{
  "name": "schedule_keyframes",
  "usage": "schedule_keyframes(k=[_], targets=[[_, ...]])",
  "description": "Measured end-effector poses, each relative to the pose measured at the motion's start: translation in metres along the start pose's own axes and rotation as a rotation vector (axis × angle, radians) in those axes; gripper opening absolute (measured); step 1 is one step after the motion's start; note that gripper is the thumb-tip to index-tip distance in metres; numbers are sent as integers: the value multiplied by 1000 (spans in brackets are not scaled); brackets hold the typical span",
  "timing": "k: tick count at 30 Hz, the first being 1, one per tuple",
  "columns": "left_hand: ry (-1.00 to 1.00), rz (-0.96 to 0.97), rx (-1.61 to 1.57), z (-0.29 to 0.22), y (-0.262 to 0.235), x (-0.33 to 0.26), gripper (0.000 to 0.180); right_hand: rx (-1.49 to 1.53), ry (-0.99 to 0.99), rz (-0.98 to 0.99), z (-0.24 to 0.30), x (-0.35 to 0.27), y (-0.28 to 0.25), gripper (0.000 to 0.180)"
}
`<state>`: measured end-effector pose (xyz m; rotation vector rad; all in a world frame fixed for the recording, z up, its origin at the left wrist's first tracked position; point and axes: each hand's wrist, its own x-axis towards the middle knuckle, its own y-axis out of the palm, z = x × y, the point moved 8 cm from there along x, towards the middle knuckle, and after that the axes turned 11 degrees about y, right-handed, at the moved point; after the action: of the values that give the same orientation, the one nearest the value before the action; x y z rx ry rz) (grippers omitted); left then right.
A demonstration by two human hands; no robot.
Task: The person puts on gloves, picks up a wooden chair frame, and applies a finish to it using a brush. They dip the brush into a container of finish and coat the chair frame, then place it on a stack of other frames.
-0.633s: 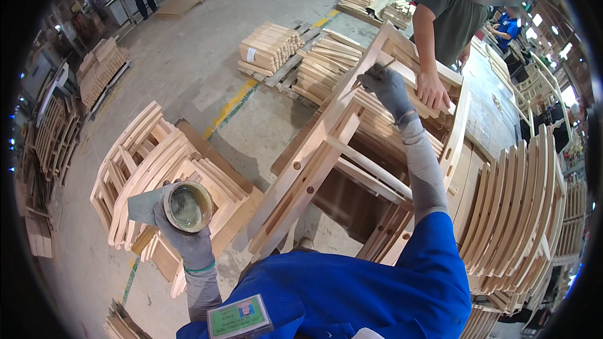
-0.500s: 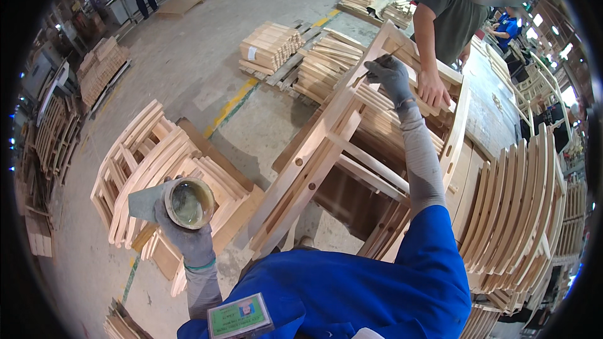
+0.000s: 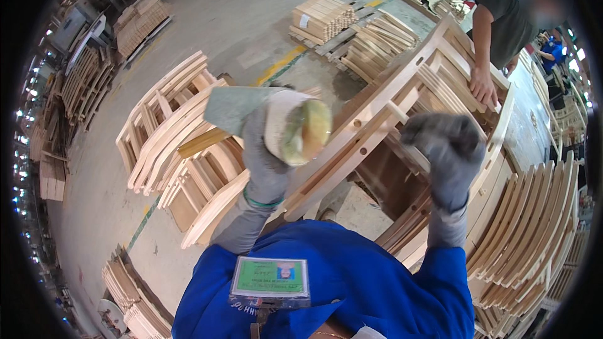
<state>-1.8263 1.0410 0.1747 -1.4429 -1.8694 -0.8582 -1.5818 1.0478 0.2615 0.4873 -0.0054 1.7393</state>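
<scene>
In a grey glove, my left hand (image 3: 260, 144) is wrapped round a pale cup (image 3: 301, 129) with yellowish stuff inside. The cup is tilted, and its mouth is smeared by motion. A flat grey-green piece (image 3: 231, 108) sticks out from the cup on the left; how they join is hidden. My right hand (image 3: 443, 147), also gloved, is curled over the wooden frame (image 3: 377, 129); blur hides what its fingers hold, if anything. Round holes and slots run along the frame's light rails. Across it, a co-worker's bare hand (image 3: 483, 88) rests on the far part.
Curved wooden pieces (image 3: 176, 113) are stacked at the left, and more curved slats (image 3: 521, 220) at the right. Bundled boards (image 3: 323, 17) lie on a pallet beyond the frame. A long worktable (image 3: 531, 122) stands beside the co-worker. More wood (image 3: 135, 292) sits at lower left.
My right hand has drawn back from the frame's far rail toward me. The left hand has lifted the cup up and rightward, close to the frame. The view has swung left.
</scene>
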Motion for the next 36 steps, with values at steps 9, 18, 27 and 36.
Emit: schedule_keyframes(k=[9, 18, 27, 36], targets=[[-224, -171, -977, -11, 18, 8, 44, -318, -3, -150, -39, -48, 53, 19], [210, -152, 225, -40, -21, 14, 45, 1, -161, 73, -33, -91, 68, 18], [7, -7, 59, -1, -5, -4, 43, 87, -105, -122, -43, -95, 60, 13], [237, 63, 246, 9, 11, 5, 58, -444, 5, -730, 6, -76, -81, 12]])
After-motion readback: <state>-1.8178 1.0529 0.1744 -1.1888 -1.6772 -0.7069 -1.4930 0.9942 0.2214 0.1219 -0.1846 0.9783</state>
